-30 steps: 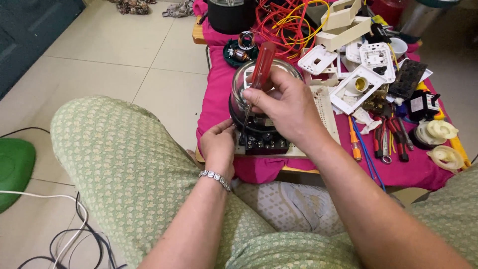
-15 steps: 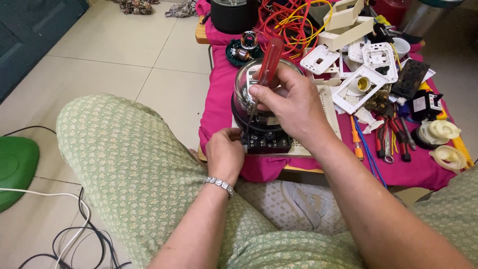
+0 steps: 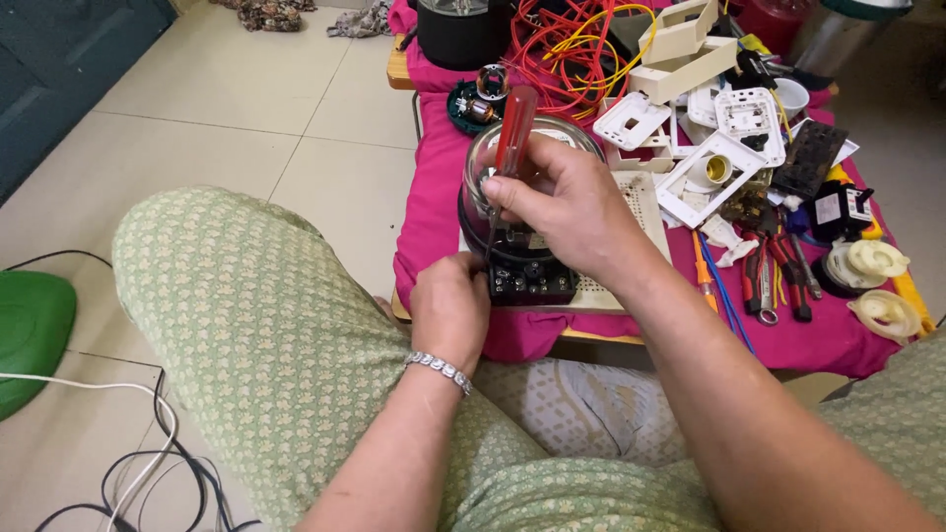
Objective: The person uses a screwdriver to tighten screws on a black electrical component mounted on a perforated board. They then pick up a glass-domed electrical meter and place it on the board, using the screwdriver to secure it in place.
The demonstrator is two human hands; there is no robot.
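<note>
My right hand (image 3: 567,202) grips a red-handled screwdriver (image 3: 512,133) held upright, its shaft pointing down into the black terminal block (image 3: 532,283) of a round meter with a clear glass dome (image 3: 488,163). My left hand (image 3: 449,307), with a metal bracelet at the wrist, holds the near left corner of that black block. The meter rests on a white perforated panel (image 3: 636,212) on a low table covered with a pink cloth (image 3: 434,212).
White switch plates (image 3: 690,172), red and yellow wires (image 3: 567,44), pliers (image 3: 774,281), a black box (image 3: 838,212) and cream lamp holders (image 3: 867,266) crowd the table. A black pot (image 3: 463,30) stands at the back. A green object (image 3: 30,340) and cables (image 3: 148,463) lie on the tiled floor at left.
My right hand and the screwdriver have shifted slightly; the left hand stays on the block. The view has moved a little.
</note>
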